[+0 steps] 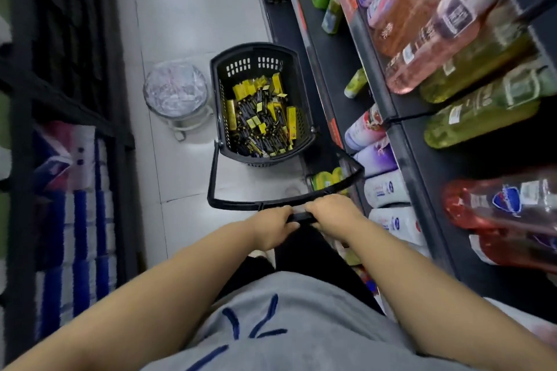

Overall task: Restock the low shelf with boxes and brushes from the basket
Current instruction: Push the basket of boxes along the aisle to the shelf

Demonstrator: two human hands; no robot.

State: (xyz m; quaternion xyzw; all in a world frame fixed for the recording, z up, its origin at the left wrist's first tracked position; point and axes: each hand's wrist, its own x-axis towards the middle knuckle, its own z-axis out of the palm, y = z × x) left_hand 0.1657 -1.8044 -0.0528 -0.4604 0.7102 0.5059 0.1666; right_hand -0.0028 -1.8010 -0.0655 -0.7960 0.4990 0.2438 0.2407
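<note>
- Gripping the long handle [212, 178] with both hands is where you're at: left hand [275, 224] and right hand [331, 209] sit side by side on the grip bar, fingers curled over it, nearly touching each other.
- The basket [217, 93] is on the floor ahead of you, at the far end of that handle. So the stock is well away from your fingers, forward and down.
- Inside it's a jumble: yellow boxes [291, 123] mostly round the edges, black brushes [256, 117] heaped in the middle, lying every which way.
- The bit that matters: the basket's long axis runs away from you down the aisle, parallel to the low shelf [283, 24], which sits just beside it on your right. That makes your right hand the nearer one to the shelf, and the left nearer to the open side by the wrapped stool [174, 90].
- My guess is nothing's been shelved from this spot yet. You'd need to let go of the handle and crouch, since neither hand can reach the stock from up here.
- Watch the bottles [422, 48] sticking out of the upper shelves on your right when you go down.
</note>
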